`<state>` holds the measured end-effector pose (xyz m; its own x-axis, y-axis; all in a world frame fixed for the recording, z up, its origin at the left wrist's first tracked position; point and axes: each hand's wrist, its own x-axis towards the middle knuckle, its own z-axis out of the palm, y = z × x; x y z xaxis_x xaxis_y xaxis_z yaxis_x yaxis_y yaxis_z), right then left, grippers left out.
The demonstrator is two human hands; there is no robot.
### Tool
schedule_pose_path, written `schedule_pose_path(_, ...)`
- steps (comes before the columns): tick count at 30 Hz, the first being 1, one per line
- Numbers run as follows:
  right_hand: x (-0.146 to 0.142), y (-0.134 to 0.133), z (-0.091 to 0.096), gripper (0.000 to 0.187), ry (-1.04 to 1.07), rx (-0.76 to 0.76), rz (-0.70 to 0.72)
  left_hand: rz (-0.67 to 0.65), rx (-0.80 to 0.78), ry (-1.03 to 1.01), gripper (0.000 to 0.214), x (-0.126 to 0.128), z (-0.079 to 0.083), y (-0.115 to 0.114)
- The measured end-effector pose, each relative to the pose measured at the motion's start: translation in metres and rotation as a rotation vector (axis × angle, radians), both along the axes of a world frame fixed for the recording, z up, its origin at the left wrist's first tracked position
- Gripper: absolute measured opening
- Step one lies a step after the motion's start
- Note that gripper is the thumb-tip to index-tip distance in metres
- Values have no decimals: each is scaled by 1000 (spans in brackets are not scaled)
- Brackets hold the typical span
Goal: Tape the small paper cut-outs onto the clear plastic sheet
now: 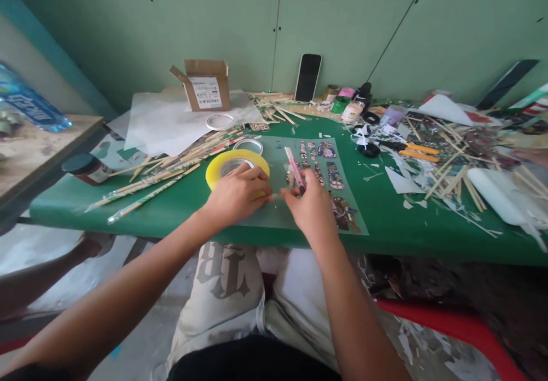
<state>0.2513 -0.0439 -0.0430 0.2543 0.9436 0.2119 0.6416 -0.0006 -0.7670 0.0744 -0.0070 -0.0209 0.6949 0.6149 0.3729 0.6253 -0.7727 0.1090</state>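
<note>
My left hand [240,191] is closed on a roll of yellow-edged clear tape [214,170], which lies flat near the table's front edge. Its fingertips reach to the roll's right side. My right hand [314,203] grips a pink craft knife [293,165] with the blade end pointing up and away from me. The thumb and a fingertip of that hand come close to my left fingers; a strip of tape between them is too faint to be sure of. Beneath both hands is a translucent sheet [353,215], bearing several dark patterned cut-out pieces [335,175].
Wrapped chopsticks [171,171] and a dark-lidded jar [88,170] lie to the left. Behind stand an open cardboard box [208,87] and a phone [308,77] against the wall. Orange-handled pliers [417,152], loose sticks and paper scraps crowd the right side.
</note>
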Motion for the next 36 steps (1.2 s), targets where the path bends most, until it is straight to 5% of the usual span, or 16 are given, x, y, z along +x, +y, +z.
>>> schedule_pose_path(5, -20, 10, -4, 9, 372, 53, 220, 25, -3, -89, 12, -24, 1, -10)
schedule_pose_path(11, -33, 4, -11, 18, 652, -165, 320, -77, 205, -89, 20, -40, -18, -17)
schedule_pose_path(16, -30, -1, -4, 33, 763, -310, 406, -4, 218, -107, 16, -46, -21, -15)
schedule_pose_path(18, -25, 2, 0, 33, 667, -260, 405, 27, 229, -117, 16, -44, -16, -16)
schedule_pose_path(22, -13, 18, -2, 32, -38, -10, 158, 66, 286, -19, 23, -36, -3, -26)
schedule_pose_path(26, -10, 30, -9, 38, -538, 6, 79, 165, 362, 27, 20, -31, -2, -41)
schedule_pose_path(28, -12, 29, -7, 45, -595, 125, 215, 228, 368, 40, 18, -32, -5, -47)
schedule_pose_path(32, -19, 24, 3, 46, -601, 323, 739, 273, 370, 48, 27, -40, -14, -57)
schedule_pose_path(36, -31, 26, 13, 39, -637, 306, 810, 330, 364, -4, 24, -52, -23, -66)
